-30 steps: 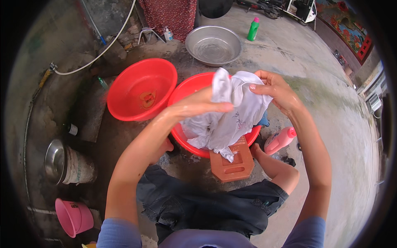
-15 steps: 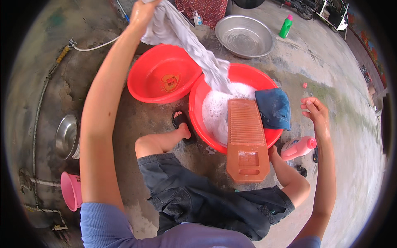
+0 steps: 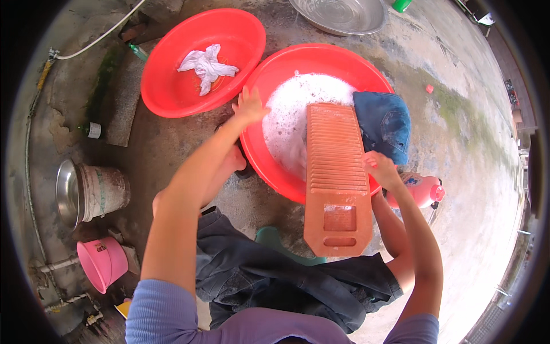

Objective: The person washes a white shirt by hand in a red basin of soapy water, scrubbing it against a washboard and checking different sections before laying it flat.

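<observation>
My left hand (image 3: 250, 106) is open over the left rim of the soapy red basin (image 3: 269, 175), fingers apart and nothing in them. Beside the right edge of the brown washboard (image 3: 338, 152), my right hand (image 3: 380, 168) has loosely bent fingers and holds nothing visible; I cannot tell whether it touches the board. The washboard leans in the basin, its handle end toward me. White suds (image 3: 289, 109) cover the water. A blue cap (image 3: 382, 127) hangs over the basin's right rim. In the second red basin (image 3: 160, 71), at the left, lies a crumpled whitish cloth (image 3: 207, 67).
A metal basin (image 3: 344, 14) stands at the far side. To the right are a pink bottle (image 3: 421, 192) and a small red cap (image 3: 429, 89). A pink bucket (image 3: 109, 261) and a pale bucket (image 3: 103, 192) stand left. A green stool (image 3: 275, 241) shows beneath me.
The whitish cloth has left my left hand and now lies in the left basin. My left hand has come back toward the soapy basin. My right hand has moved left to the washboard.
</observation>
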A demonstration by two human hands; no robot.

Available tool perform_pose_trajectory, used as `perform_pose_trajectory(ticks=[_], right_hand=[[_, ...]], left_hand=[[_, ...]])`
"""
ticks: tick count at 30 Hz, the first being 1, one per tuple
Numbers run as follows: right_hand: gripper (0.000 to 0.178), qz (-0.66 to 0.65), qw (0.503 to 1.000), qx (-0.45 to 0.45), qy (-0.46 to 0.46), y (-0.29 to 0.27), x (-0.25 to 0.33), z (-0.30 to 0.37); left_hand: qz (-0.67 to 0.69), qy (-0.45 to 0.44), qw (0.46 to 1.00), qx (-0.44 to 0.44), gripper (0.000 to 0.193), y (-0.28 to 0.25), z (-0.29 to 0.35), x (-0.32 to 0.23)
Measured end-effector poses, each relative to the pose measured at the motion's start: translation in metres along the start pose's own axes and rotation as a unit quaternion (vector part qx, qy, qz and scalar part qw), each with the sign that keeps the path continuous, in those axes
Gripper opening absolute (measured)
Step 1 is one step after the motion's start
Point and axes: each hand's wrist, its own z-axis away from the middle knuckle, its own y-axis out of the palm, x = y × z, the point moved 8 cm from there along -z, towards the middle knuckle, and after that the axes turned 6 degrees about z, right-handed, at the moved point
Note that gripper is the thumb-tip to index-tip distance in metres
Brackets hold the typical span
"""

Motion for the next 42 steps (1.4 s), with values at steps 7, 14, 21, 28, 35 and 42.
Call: perform_pose_trajectory(ticks=[7, 14, 21, 28, 35, 42], right_hand=[[0.081, -0.158, 0.973, -0.072, 0.152, 0.104, -0.099, -0.019], [0.090, -0.120, 0.970, -0.022, 0.210, 0.150, -0.020, -0.039], [0.034, -0.331, 0.929, 0.042, 0.158, 0.147, -0.036, -0.054], [0.044, 0.262, 0.955, -0.136, -0.030, 0.163, -0.095, -0.076], [0.032, 0.199, 0.943, 0.263, 0.038, 0.205, -0.095, -0.057], [0.038, 0.091, 0.992, -0.053, -0.063, 0.035, -0.027, -0.013]], left_hand=[[-0.236, 0.112, 0.948, -0.181, 0.073, 0.057, 0.027, 0.013], [0.145, 0.005, 0.989, 0.041, 0.064, 0.145, 0.023, -0.016], [0.195, 0.035, 0.980, 0.015, 0.047, 0.140, 0.039, 0.019], [0.037, 0.205, 0.968, -0.138, 0.047, 0.101, 0.093, -0.024], [0.222, 0.119, 0.968, 0.004, 0.062, 0.150, 0.060, -0.005], [0.363, 0.022, 0.932, 0.004, 0.031, 0.189, 0.011, -0.008]])
